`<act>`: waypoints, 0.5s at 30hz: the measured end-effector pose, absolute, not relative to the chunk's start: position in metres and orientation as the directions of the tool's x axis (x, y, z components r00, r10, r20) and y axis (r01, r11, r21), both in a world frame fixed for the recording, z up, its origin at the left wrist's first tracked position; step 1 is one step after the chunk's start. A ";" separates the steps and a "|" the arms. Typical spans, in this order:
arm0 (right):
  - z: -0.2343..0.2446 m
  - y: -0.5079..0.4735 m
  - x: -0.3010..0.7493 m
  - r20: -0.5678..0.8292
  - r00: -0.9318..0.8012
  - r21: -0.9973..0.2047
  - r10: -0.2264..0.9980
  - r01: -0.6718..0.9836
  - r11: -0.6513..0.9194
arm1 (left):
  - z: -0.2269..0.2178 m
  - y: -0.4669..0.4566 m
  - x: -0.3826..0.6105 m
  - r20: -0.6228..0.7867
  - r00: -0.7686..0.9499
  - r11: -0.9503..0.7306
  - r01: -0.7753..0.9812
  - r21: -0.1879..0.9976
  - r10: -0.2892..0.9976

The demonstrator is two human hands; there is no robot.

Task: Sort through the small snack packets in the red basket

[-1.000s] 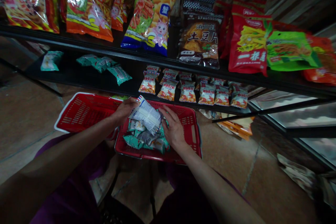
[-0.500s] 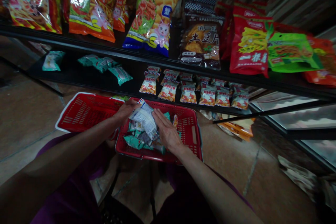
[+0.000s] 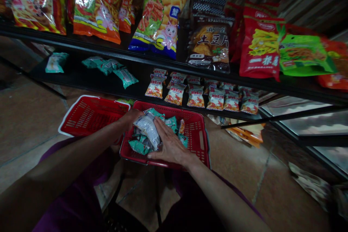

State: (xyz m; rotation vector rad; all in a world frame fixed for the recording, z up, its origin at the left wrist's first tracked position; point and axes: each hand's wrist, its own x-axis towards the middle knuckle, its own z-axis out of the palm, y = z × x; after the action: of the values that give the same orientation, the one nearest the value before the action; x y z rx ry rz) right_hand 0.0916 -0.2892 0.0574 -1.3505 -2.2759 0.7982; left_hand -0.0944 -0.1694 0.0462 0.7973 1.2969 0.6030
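A red basket [image 3: 199,136] in front of me holds several small snack packets, teal and white. My left hand [image 3: 129,119] grips the far end of a white snack packet [image 3: 148,128] over the pile. My right hand [image 3: 170,146] lies on the packets at the basket's near edge, its fingers curled against the white packet's side. A second red basket [image 3: 87,114] stands to the left and looks empty.
The low black shelf [image 3: 89,79] behind the baskets carries teal packets [image 3: 123,76] and rows of small orange packets [image 3: 195,96]. Large snack bags [image 3: 160,11] hang on the shelf above. More packets [image 3: 244,134] lie on the tiled floor at the right.
My right hand has slid left and toward me across the packets, onto the white packet. The white packet has come down lower into the basket in my left hand.
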 end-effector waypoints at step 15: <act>0.060 -0.287 0.089 0.134 -0.351 -0.675 0.927 0.652 0.345 | 0.073 -0.171 -0.088 -0.785 0.187 0.805 -0.078 0.588 0.591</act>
State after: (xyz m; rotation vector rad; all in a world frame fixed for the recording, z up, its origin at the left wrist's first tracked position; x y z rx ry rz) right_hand 0.0885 -0.2868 0.0602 -1.3746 -2.1086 0.7188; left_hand -0.0881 -0.1712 0.0732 0.4723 1.3075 0.4955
